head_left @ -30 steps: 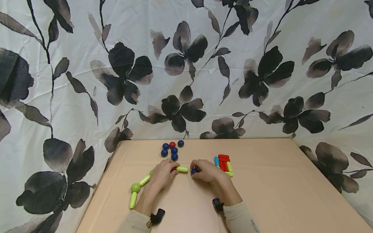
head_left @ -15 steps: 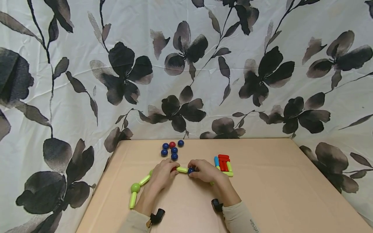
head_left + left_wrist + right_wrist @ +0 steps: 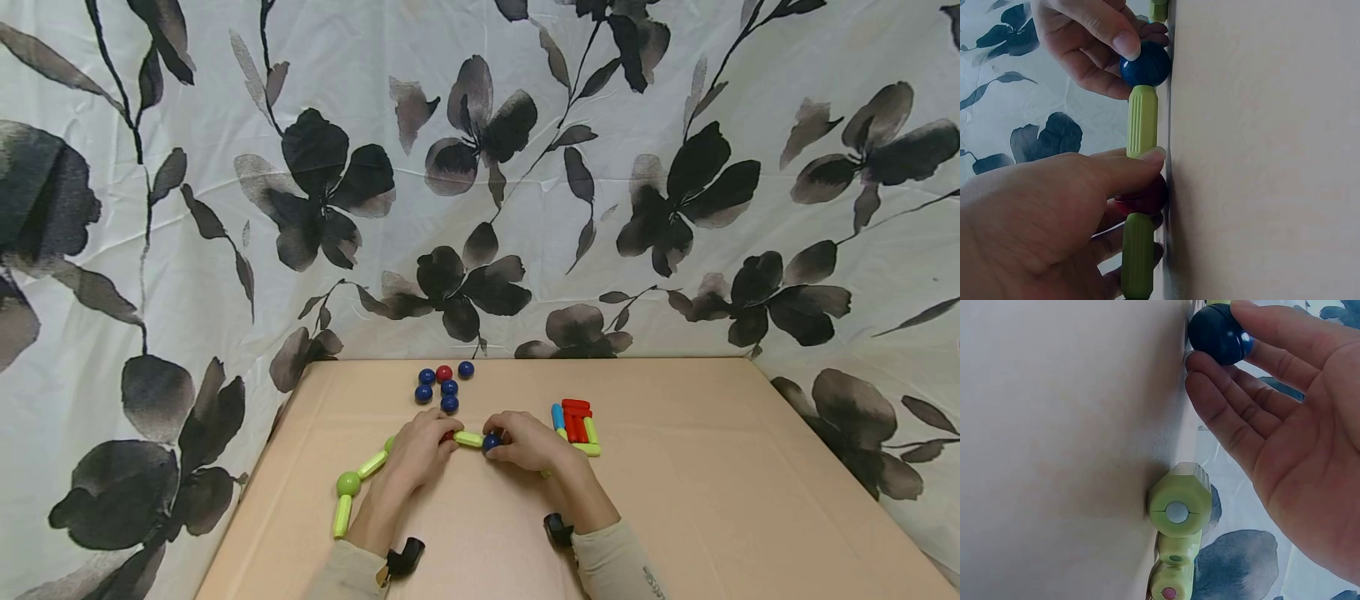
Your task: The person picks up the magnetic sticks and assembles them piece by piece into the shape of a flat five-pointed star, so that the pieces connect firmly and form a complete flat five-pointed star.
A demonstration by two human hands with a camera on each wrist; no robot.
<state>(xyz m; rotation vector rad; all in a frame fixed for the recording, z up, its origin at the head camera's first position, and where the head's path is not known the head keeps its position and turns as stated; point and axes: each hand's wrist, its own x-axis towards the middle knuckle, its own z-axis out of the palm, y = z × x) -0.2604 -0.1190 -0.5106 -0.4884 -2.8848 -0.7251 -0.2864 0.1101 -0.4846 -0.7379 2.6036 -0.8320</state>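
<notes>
A chain of light-green rods and balls curves over the table, with a green ball (image 3: 348, 483) near its left end. My left hand (image 3: 415, 450) pinches a red ball (image 3: 1144, 199) of the chain between thumb and fingers. From that ball a green rod (image 3: 1142, 119) points toward my right hand (image 3: 534, 442). There, a blue ball (image 3: 1146, 64) touches the rod's far end, held between my right thumb and fingertips. In the right wrist view the same blue ball (image 3: 1219, 334) shows a groove around it. My left hand covers part of the chain in the head view.
Several loose blue balls (image 3: 449, 404) and one red ball (image 3: 444, 372) lie at the table's back edge. Red rods (image 3: 576, 421), a blue rod (image 3: 557, 416) and green rods (image 3: 588, 449) lie right of my right hand. A floral cloth (image 3: 570, 208) hangs behind the table (image 3: 712, 500).
My right hand has moved slightly left, bringing the blue ball from a small gap to contact with the green rod's end. The left hand has stayed in place on the red ball.
</notes>
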